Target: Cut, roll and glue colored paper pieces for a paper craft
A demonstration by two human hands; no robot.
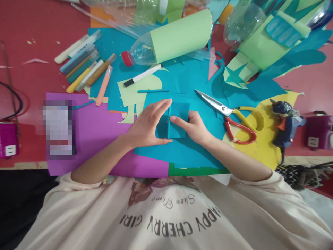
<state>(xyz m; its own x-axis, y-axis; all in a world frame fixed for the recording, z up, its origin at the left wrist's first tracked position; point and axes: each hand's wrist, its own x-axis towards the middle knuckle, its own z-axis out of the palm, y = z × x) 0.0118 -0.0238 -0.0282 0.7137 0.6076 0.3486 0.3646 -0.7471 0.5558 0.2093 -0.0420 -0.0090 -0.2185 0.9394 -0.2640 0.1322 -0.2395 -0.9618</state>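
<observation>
A small blue paper piece (179, 119), with a narrow raised fold or roll along its left edge, is over the larger blue paper sheet (203, 152). My right hand (196, 128) grips it from the right, thumb on top and the other fingers curled at its far side, partly hidden. My left hand (145, 125) arches around the left edge, its fingers beyond the upper end and its thumb at the lower end. Whether those fingertips touch the paper is unclear. Just above lies a thin blue paper strip (153, 91).
Scissors (229, 113) lie open at right, beside a glue gun (286, 125). Several markers (83, 66) fill the upper left. A bottle wrapped in green paper (182, 36) lies at the back. Green paper scraps (140, 85) and a purple sheet (99, 139) are at left.
</observation>
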